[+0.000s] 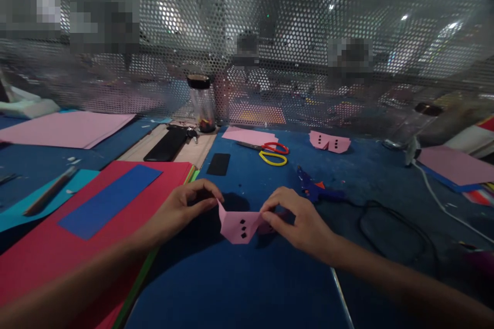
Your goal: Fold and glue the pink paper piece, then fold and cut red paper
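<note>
A folded pink paper piece (240, 227) with three small black squares on it stands on the blue table surface in front of me. My left hand (185, 208) pinches its left end with thumb and fingers. My right hand (297, 221) pinches its right end, fingers curled over the fold. A similar finished pink piece (329, 142) with black squares lies further back.
A red sheet stack (77, 247) with a blue strip (110, 199) lies at left. Red and yellow scissors (273, 153), a blue glue gun (314, 188) with black cord, a black phone (165, 145), a jar (201, 103), pink sheets (65, 128) and a mesh screen (270, 36) surround the work area.
</note>
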